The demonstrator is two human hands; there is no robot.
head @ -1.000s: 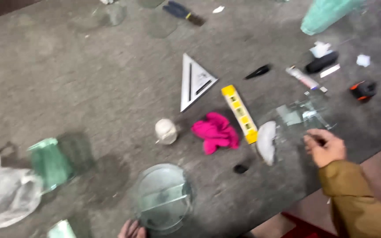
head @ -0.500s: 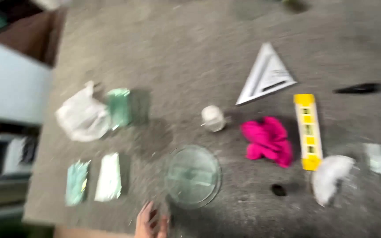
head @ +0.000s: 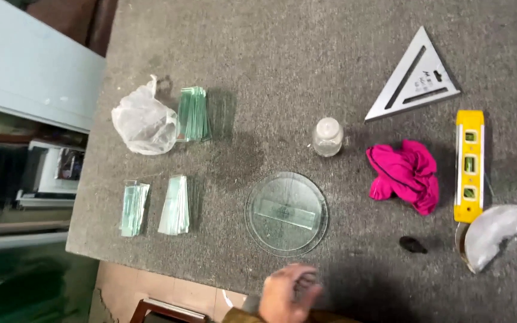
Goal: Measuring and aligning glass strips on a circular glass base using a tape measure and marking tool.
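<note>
Item, as I see it: one hand (head: 288, 293) at the table's (head: 342, 54) near edge, fingers curled, holding nothing I can make out. Round glass disc (head: 286, 213) lies flat just beyond it. Beside the disc: small jar (head: 328, 136), pink cloth (head: 407, 173), yellow level (head: 469, 165).

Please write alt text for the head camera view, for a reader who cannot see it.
One hand rests at the near edge of a grey table, just below a round glass disc. Stacks of glass strips and a plastic bag lie left; a small jar, pink cloth, metal triangle square and yellow level lie right.
</note>
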